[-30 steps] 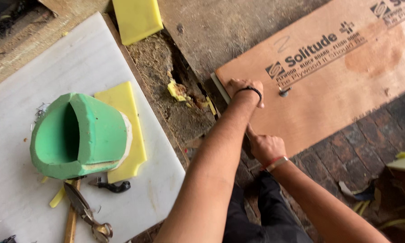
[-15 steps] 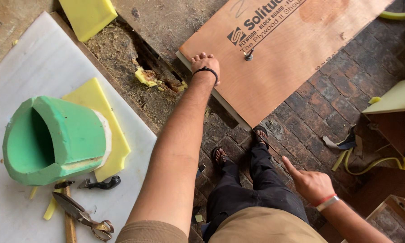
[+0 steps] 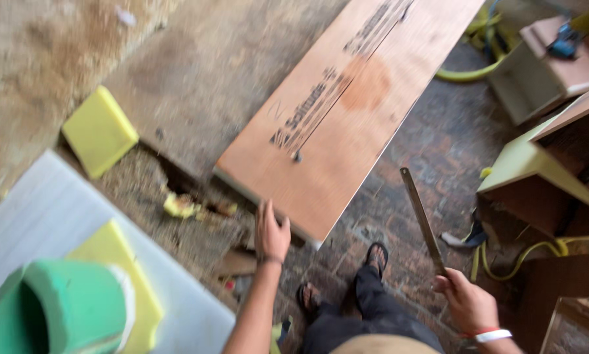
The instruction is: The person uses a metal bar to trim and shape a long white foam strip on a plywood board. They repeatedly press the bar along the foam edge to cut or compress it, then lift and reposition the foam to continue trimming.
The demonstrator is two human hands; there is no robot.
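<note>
My left hand (image 3: 271, 233) rests with spread fingers on the near corner of a long brown plywood board (image 3: 347, 111) that lies on the floor. My right hand (image 3: 468, 303), with a white and red band at the wrist, grips the lower end of a long flat metal ruler (image 3: 423, 219). The ruler points up and away, to the right of the board and over the brick floor. My legs and sandalled feet (image 3: 373, 252) stand below the board's near end.
A white sheet (image 3: 52, 210) at the left carries a green foam form (image 3: 58, 308) and a yellow foam slab (image 3: 121, 262). Another yellow foam block (image 3: 99, 131) lies on the dirt. Wooden boxes (image 3: 543, 164) and a yellow hose (image 3: 524, 255) crowd the right side.
The camera has swung right and up the board. My right hand, empty before, now holds the metal ruler. My left hand stays at the board's near corner.
</note>
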